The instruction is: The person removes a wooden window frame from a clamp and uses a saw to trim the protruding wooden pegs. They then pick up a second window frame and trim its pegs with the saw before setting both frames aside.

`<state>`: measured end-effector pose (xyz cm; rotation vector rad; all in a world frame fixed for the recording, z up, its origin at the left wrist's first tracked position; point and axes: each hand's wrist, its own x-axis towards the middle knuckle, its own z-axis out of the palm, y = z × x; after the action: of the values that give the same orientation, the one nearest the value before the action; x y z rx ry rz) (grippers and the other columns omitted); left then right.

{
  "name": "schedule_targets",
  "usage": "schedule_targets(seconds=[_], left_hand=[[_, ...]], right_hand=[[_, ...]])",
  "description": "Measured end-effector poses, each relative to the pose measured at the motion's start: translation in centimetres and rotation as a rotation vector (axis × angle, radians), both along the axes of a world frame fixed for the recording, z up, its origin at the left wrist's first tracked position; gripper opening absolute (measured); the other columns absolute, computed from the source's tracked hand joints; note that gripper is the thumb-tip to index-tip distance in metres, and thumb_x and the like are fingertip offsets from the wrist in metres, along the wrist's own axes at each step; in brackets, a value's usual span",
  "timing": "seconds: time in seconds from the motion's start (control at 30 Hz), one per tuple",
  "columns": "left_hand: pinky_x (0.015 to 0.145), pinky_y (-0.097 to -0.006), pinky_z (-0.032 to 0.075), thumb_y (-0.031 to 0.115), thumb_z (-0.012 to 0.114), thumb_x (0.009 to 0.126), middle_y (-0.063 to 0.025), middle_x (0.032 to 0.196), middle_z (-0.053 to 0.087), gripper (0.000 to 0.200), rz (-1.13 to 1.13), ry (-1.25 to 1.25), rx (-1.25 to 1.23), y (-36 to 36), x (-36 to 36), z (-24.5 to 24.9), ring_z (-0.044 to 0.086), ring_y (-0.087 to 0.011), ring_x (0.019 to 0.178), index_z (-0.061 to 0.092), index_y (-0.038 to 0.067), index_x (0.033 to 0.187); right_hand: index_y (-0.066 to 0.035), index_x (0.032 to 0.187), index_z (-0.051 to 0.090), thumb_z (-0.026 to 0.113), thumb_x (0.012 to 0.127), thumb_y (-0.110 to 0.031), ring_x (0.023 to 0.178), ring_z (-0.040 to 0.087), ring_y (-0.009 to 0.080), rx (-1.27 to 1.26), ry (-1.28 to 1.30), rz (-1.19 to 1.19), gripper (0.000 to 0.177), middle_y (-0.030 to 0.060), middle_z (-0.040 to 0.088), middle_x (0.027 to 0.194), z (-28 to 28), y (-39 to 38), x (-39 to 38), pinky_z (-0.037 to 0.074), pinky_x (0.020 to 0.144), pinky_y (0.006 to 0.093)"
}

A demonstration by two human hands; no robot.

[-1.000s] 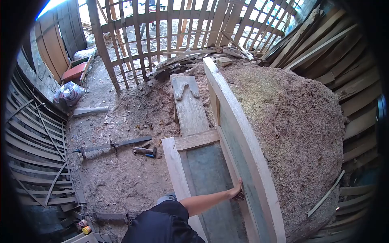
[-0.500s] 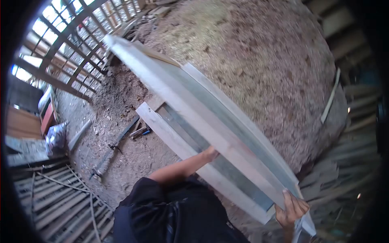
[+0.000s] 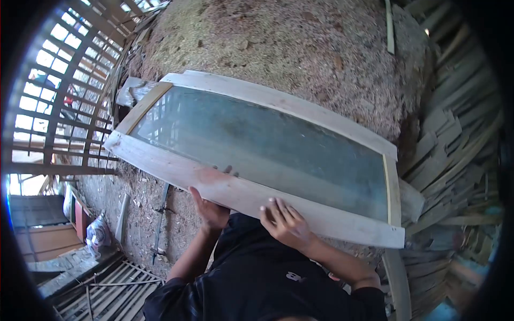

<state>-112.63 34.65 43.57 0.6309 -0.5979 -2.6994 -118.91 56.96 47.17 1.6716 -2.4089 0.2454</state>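
Observation:
A long wooden frame (image 3: 353, 216) with a glass pane (image 3: 257, 142) lies across the view, its near rail in front of my body. My left hand (image 3: 210, 207) holds that rail left of its middle, with the thumb at the near edge and fingertips showing over the glass side. To the right, my right hand (image 3: 285, 222) rests on the same rail near its edge, fingers spread and pointing up onto the wood. The palm of that hand is partly hidden.
A lattice of slats (image 3: 61, 91) stands at the left. Behind the frame is a mound of wood shavings (image 3: 300, 48). Wood strips (image 3: 450, 155) are piled at the right. A slatted rack (image 3: 115, 289) and a plastic bag (image 3: 98, 233) lie lower left.
The frame has turned from a steep diagonal to nearly crosswise, with its glass face now in view. My right hand has moved from the frame's far right end to the near rail's middle.

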Motion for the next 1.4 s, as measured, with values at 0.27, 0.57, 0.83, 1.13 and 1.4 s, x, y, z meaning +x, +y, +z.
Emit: schedule_targets(seconds=[0.27,0.57,0.83,1.13,1.4], left_hand=[[0.100,-0.0495,0.048,0.069,0.048,0.094,-0.0093,0.117,0.066,0.065,0.110,-0.547,0.008,0.1,3.3,-9.0,0.062,-0.0285,0.111,0.062,0.012,0.122],[0.099,-0.0476,0.050,0.070,0.050,0.092,-0.0068,0.115,0.068,0.065,0.116,-0.526,0.050,0.1,5.3,-16.6,0.063,-0.0260,0.109,0.063,0.015,0.123],[0.101,-0.0486,0.049,0.071,0.056,0.088,-0.0085,0.114,0.067,0.067,0.274,-0.507,0.079,0.1,5.3,-23.2,0.063,-0.0293,0.107,0.062,0.014,0.124],[0.101,-0.0498,0.050,0.072,0.061,0.085,-0.0127,0.116,0.066,0.076,0.286,-0.592,0.194,1.0,4.2,-20.2,0.063,-0.0323,0.110,0.059,0.009,0.128],[0.101,-0.0516,0.049,0.084,0.049,0.084,-0.0148,0.121,0.064,0.090,0.236,-0.466,0.324,1.4,4.5,-21.5,0.063,-0.0336,0.112,0.057,0.009,0.133]], right_hand=[[-0.009,0.104,0.059,0.061,0.088,-0.019,0.118,0.061,0.0301,-0.104,-0.147,-0.084,0.019,0.0160,0.062,0.125,-8.4,0.0,4.4,0.053,0.091,0.0391],[-0.009,0.104,0.059,0.058,0.090,-0.022,0.128,0.053,0.0368,-0.127,-0.121,-0.050,0.019,0.0151,0.056,0.128,-16.7,0.0,7.0,0.047,0.101,0.0485],[-0.004,0.117,0.060,0.073,0.080,-0.027,0.132,0.049,0.0409,-0.068,-0.553,0.033,0.045,0.0201,0.054,0.133,-13.9,2.5,3.8,0.044,0.105,0.0520],[0.000,0.142,0.046,0.077,0.081,-0.038,0.136,0.042,0.0441,-0.107,-0.303,-0.391,0.079,0.0236,0.047,0.145,-13.1,3.4,-22.1,0.036,0.113,0.0519],[-0.002,0.145,0.042,0.089,0.065,-0.051,0.134,0.044,0.0449,0.071,-0.324,-0.552,0.105,0.0245,0.048,0.143,-14.9,1.0,-31.1,0.037,0.111,0.0520]])
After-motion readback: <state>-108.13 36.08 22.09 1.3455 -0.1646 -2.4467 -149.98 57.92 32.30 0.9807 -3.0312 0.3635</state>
